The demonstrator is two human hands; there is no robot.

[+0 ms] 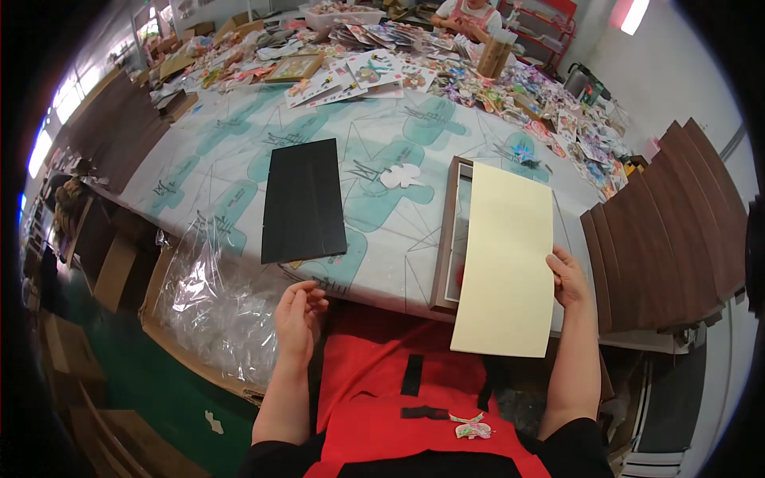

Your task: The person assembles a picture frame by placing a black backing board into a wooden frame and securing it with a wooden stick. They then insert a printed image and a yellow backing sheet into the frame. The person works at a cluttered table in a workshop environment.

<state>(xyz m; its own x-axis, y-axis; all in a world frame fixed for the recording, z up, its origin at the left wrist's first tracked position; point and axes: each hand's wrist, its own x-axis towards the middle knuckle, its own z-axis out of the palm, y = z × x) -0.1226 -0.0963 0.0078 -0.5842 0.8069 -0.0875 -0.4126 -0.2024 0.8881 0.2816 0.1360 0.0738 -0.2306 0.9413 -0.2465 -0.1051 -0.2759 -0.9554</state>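
My right hand (568, 277) grips the right edge of a pale yellow rectangular board (510, 255). The board lies tilted over a brown box frame (444, 247), hiding most of it, and its near end juts past the table's front edge. Along the frame's left side a strip of its inside shows, with a bit of red. My left hand (298, 323) is at the front edge of the table, fingers loosely curled together with nothing visible in them. Just beyond it lies a flat black panel (304, 203). A small white paper cutout (401, 176) rests between panel and frame.
Brown frames (661, 239) stand stacked at the right, and clear plastic bags (219, 307) fill a carton at the left. Printed cards (374, 70) and heaps of colourful cutouts (558, 119) cover the far table. Another person (468, 17) is at the back.
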